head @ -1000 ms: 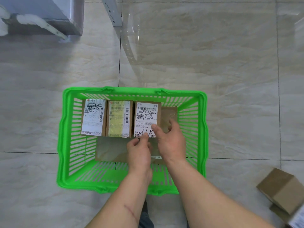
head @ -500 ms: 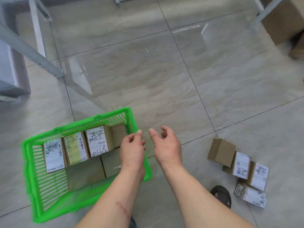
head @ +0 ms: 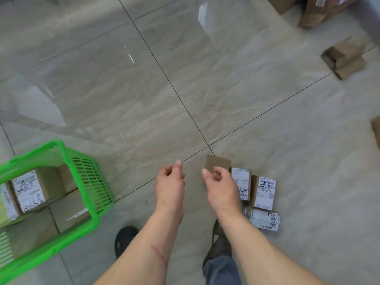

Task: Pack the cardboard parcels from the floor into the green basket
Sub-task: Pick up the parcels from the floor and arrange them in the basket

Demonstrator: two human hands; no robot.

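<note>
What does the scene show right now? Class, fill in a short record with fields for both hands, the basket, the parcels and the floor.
left hand: left hand empty, fingers loosely curled, above the floor
right hand: right hand empty, fingers loosely curled, over the cluster of parcels
basket: green basket at left, holding labelled parcels
parcels on floor: plain brown parcel; three labelled parcels beside it
floor: glossy tiled floor
farther off: more cardboard boxes at upper right
</note>
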